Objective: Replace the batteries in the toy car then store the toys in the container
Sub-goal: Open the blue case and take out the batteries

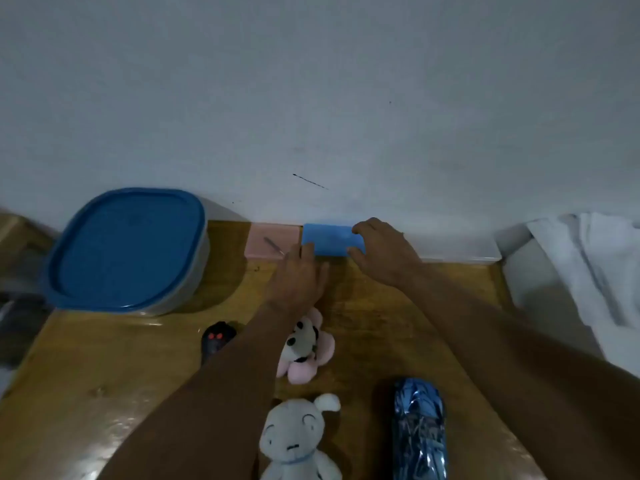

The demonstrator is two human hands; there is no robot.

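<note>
The container (128,251), grey with its blue lid shut, stands at the far left of the bench (104,362), the shiny blue car (419,431) lies lengthwise at the near right, a white plush (298,441) lies just left of it, a pink-and-white plush (306,344) and a black remote (214,337) lie farther back, and a flat blue box (330,242) lies at the far edge.

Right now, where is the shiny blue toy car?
In the head view, the toy car lies low on the right of the wooden table, just right of the white plush toy.
</note>
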